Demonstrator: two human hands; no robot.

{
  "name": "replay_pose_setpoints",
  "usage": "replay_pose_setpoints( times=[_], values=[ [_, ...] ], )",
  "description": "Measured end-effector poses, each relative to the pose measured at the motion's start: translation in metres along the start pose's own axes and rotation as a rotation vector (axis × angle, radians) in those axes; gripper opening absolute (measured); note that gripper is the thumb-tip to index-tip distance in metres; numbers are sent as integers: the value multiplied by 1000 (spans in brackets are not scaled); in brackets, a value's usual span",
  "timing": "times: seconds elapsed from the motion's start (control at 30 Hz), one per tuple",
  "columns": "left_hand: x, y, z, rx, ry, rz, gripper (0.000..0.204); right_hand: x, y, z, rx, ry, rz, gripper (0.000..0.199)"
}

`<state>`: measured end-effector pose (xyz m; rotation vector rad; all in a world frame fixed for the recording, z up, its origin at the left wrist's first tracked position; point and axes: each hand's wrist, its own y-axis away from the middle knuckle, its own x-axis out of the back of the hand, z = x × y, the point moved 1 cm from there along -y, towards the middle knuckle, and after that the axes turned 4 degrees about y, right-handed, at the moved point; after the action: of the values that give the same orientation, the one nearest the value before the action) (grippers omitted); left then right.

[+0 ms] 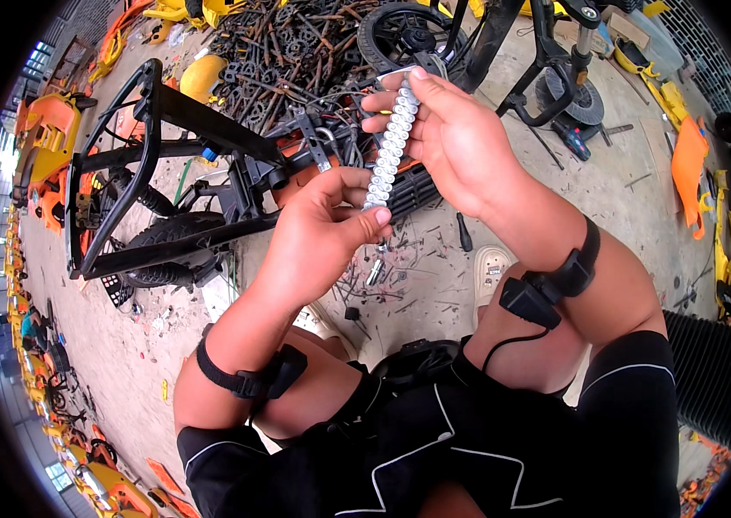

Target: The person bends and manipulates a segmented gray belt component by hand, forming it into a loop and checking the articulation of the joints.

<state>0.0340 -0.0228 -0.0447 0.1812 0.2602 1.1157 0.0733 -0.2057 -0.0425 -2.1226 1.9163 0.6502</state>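
Between my two hands stretches a silvery-white, chain-like strip (392, 145) of repeated rounded segments, tilted up to the right. My left hand (324, 220) pinches its lower end between thumb and fingers. At the upper end, my right hand (459, 129) grips it with thumb and index finger, the other fingers spread behind it. Behind the strip lies a black vehicle frame (210, 116) with cables and orange parts. A small shiny metal piece (375, 272) sits on the floor below my left hand.
A screwdriver-like tool (464, 233) lies right of the strip; a cordless drill (574, 143) is farther right. Rusty metal parts (296, 52) are heaped at the back beside a black wheel (409, 36). Orange and yellow panels (691, 173) stand at the right. Small debris covers the floor.
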Motion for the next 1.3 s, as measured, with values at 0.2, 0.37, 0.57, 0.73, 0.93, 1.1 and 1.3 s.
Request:
replay_pose_setpoints(
  times=[0.2, 0.37, 0.57, 0.73, 0.93, 1.1, 1.3],
  values=[
    [3, 0, 1, -79, -75, 46, 35, 1, 2, 6, 4, -115, 105, 33],
    [13, 1, 13, -90, 60, 166, 41, 0, 1, 7, 39, -157, 157, 29],
    [34, -2, 19, -190, 123, 330, 35, -1, 1, 9, 33, -140, 101, 25],
    [40, -1, 21, -202, 91, 345, 33, -4, 4, 9, 42, -156, 68, 26],
    [36, 0, 20, -213, 77, 351, 32, -7, 5, 7, 61, -221, 56, 27],
    [42, 1, 22, -224, 44, 395, 26, -6, 6, 4, 48, -252, 13, 22],
    [46, 1, 25, -327, 184, 499, 27, -9, 12, 2, -24, -203, -80, 25]
  ],
)
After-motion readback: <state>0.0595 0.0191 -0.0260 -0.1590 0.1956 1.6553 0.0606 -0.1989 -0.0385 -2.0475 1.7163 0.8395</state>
